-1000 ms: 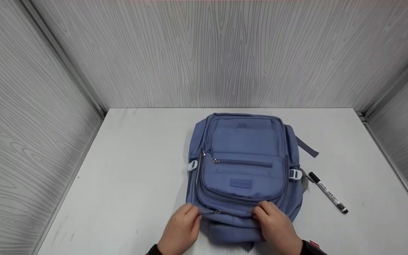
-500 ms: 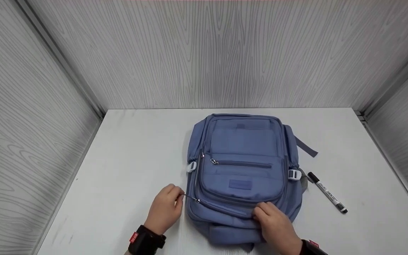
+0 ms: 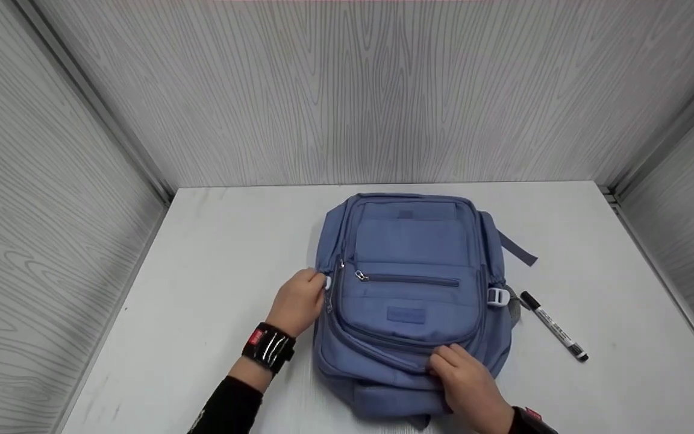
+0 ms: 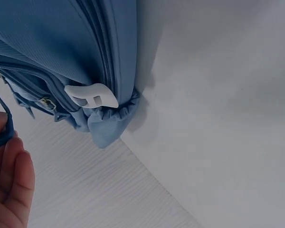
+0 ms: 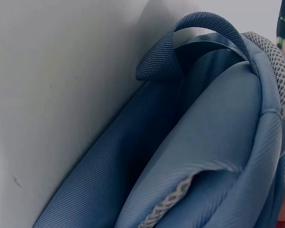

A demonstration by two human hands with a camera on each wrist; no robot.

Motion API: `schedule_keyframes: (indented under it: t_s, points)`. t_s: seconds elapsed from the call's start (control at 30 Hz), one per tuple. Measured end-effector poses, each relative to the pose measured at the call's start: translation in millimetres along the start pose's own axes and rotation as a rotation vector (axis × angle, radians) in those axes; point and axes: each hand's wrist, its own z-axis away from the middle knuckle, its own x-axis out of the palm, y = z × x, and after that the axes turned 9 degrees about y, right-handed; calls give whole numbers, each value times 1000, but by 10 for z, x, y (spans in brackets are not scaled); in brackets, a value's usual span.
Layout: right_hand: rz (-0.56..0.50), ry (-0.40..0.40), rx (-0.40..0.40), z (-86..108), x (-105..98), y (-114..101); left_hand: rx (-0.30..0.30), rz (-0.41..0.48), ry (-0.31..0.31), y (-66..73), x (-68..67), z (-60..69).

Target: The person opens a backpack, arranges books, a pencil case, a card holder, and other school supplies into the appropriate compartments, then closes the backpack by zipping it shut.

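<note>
A blue backpack (image 3: 408, 241) lies front side up on the white table. At its left edge, by the white side buckle (image 4: 91, 96), my left hand (image 3: 299, 303) pinches a zipper pull (image 4: 8, 127), a dark blue cord held between thumb and fingers in the left wrist view. The zipper slider (image 3: 329, 306) sits on the curved front-pocket zipper just beside that hand. My right hand (image 3: 470, 383) grips the fabric at the bag's lower right, by the same zipper's bottom curve. Only a sliver of that hand shows in the right wrist view, and its fingertips are partly hidden.
A black-capped marker (image 3: 555, 325) lies right of the bag. A loose strap (image 3: 517, 248) sticks out at the upper right, and a webbing loop (image 5: 206, 21) shows in the right wrist view. Grey wood-grain panels (image 3: 383, 90) stand behind and at both sides.
My left hand has drawn the zipper pull from the bag's bottom middle leftward, then up along the left side to the buckle. My right hand keeps its hold in place.
</note>
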Motion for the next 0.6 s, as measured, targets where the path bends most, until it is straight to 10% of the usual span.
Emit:
schedule_keyframes:
  t_s: [0.17, 0.6]
  points:
    - [-18, -6, 3, 16, -11, 32, 39, -45, -6, -123, 234, -132]
    - [-78, 26, -41, 100, 2, 110, -108, -141, 15, -386, 593, -482]
